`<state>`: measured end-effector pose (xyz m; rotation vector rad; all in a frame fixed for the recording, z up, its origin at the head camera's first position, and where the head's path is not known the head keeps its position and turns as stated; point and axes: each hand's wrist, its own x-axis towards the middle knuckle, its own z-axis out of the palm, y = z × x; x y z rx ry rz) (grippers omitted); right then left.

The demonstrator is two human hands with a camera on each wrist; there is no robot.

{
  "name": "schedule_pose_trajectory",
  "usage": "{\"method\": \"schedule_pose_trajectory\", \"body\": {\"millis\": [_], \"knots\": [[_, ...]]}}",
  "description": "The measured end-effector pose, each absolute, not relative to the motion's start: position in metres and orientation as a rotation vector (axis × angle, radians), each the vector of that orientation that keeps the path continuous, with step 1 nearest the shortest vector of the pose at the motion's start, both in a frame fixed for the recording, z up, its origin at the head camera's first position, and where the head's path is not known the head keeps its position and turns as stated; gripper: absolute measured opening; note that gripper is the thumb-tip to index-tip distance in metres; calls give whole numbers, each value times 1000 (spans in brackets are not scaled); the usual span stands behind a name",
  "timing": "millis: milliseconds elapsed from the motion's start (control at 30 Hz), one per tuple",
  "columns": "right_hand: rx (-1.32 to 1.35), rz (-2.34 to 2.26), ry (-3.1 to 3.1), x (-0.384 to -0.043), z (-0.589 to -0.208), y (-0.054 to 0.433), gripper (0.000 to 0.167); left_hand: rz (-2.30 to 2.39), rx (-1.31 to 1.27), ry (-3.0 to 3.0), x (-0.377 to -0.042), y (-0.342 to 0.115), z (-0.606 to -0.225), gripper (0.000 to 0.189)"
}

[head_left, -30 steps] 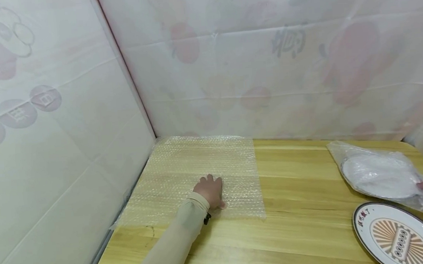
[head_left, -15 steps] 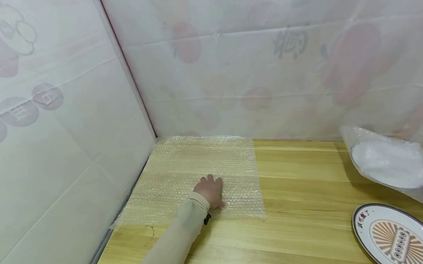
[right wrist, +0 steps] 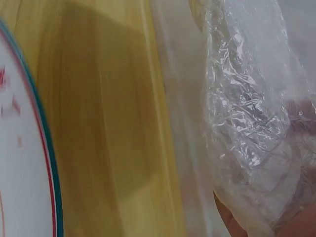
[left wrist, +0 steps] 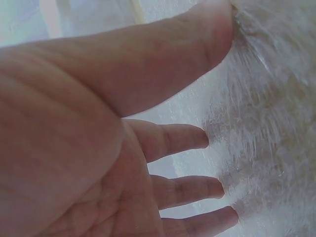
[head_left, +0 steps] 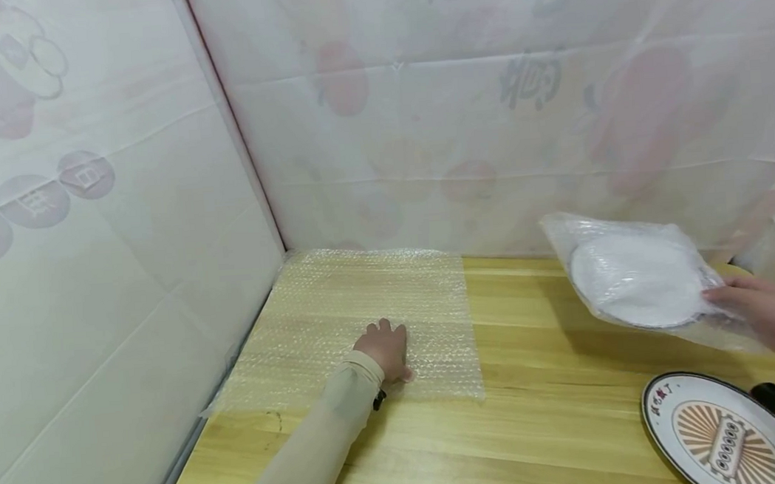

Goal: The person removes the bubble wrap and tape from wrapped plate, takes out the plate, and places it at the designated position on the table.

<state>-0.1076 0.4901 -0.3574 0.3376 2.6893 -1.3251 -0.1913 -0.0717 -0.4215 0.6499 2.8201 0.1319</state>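
Observation:
A sheet of clear bubble wrap point(head_left: 312, 313) lies flat at the table's back left corner. My left hand point(head_left: 384, 349) rests on it near the front edge, and in the left wrist view its spread fingertips point(left wrist: 215, 190) touch the film. Raised above the table on the right is a plate wrapped in bubble wrap point(head_left: 636, 278). My right hand point(head_left: 765, 311) pinches the near right end of that wrapping, with the thumb on top. The wrist view on that side shows crinkled film point(right wrist: 242, 113) over the fingers.
An unwrapped plate point(head_left: 725, 428) with a dark rim and an orange sunburst print lies on the wooden table point(head_left: 558, 424) at the front right, below my right hand. Printed cloth walls point(head_left: 420, 121) close in the back and left sides.
My right hand has lifted the wrapped plate off the table and moved it to the left, past the printed plate's far side. The left hand stays in place.

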Motion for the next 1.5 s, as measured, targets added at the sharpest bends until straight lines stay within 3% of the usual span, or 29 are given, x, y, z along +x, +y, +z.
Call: {"method": "schedule_pose_trajectory", "body": {"millis": [167, 400, 733, 933, 1333, 1500], "knots": [[180, -1449, 2612, -122, -348, 435, 19, 133, 640, 2829, -192, -70, -422, 49], [73, -1480, 2546, -129, -351, 360, 31, 133, 633, 2823, -192, -65, -422, 57], [131, -1575, 2491, -138, -393, 282, 47, 125, 657, 2857, -195, -66, -425, 59], [157, -1663, 2374, -136, -417, 259, 45, 95, 667, 2865, -198, -65, -430, 75], [254, -1729, 2262, -115, -436, 249, 55, 101, 667, 2874, -198, -65, -432, 69], [291, -1756, 2230, -109, -444, 247, 51, 106, 667, 2872, -199, -65, -432, 71]]}}
